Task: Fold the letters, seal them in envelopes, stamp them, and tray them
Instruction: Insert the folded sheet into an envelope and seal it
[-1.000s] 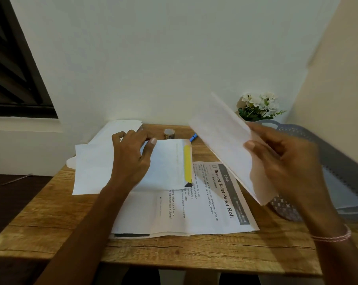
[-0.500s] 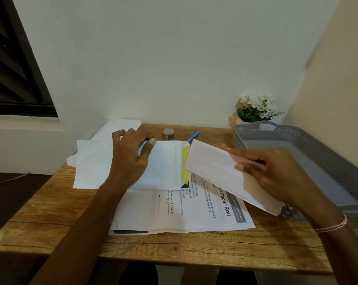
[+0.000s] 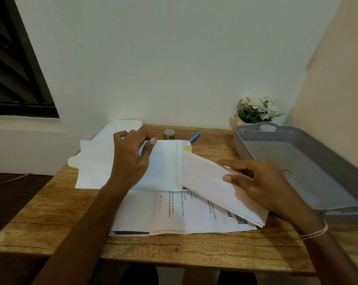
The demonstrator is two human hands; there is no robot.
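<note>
My right hand [image 3: 258, 184] pinches a folded letter [image 3: 211, 182] between thumb and fingers, its far end at the mouth of a white envelope [image 3: 165, 167]. The envelope's flap with a yellow strip [image 3: 186, 148] lies open behind the letter. My left hand [image 3: 130, 159] rests on the envelope, fingers curled over its far edge and thumb on its face. Under both lies a stack of printed letters [image 3: 174, 214]. A grey perforated tray [image 3: 293, 159] stands on the right of the wooden table [image 3: 56, 212].
More white envelopes [image 3: 120, 128] lie at the back left. A small roll of tape or stamps [image 3: 169, 134] and a blue pen [image 3: 194, 137] lie near the wall. A pot of white flowers [image 3: 256, 110] stands behind the tray. Walls close in behind and on the right.
My right hand brought the folded letter down from the air and leftward to the envelope's opening, covering most of the yellow strip. My left hand stayed on the envelope.
</note>
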